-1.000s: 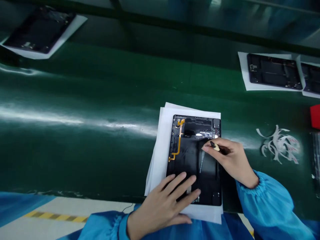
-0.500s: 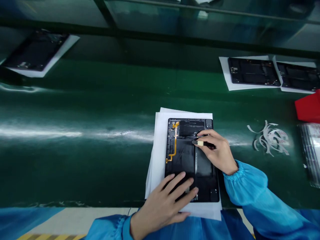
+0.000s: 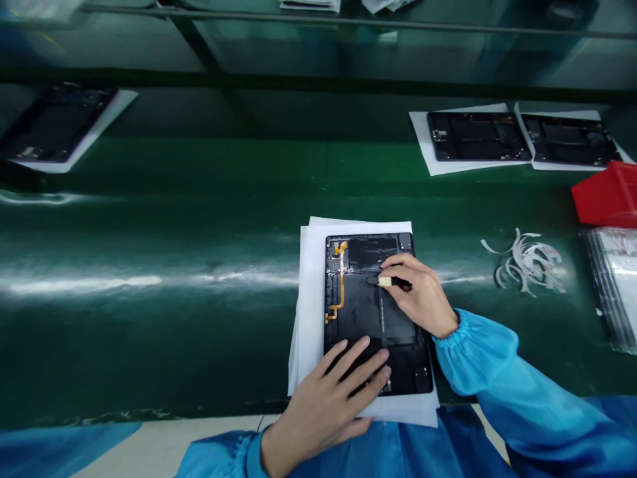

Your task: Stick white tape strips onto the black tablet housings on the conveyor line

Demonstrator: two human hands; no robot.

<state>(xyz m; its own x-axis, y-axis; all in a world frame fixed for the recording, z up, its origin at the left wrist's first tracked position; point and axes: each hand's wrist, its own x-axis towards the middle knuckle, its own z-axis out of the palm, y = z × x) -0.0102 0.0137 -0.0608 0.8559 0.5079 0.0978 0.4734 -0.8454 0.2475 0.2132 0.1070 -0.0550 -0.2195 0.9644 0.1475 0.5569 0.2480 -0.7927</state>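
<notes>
An opened black tablet housing [image 3: 359, 312] lies on a stack of white paper sheets [image 3: 311, 292] at the table's front edge. An orange flex cable [image 3: 341, 282] runs down its left side. My left hand [image 3: 333, 395] rests with spread fingers on the lower part of the housing. Over the upper middle, my right hand [image 3: 418, 292] pinches a small dark tool with a cream-coloured band [image 3: 385, 281]. The tool's dark flat tip points left, at or just above the housing; contact cannot be made out. My right fingers cover its rear part.
More tablet housings lie on white sheets at the back right [image 3: 480, 136] and back left [image 3: 54, 126]. Curled white strips [image 3: 532, 262] lie to the right. Beyond them are a red bin [image 3: 610, 196] and a stack of clear trays [image 3: 617, 285]. A shelf rail [image 3: 318, 18] crosses the back.
The view has shifted slightly, so most things appear further left. The tool in my right hand has slid a little left over the housing. My left hand stays on the housing.
</notes>
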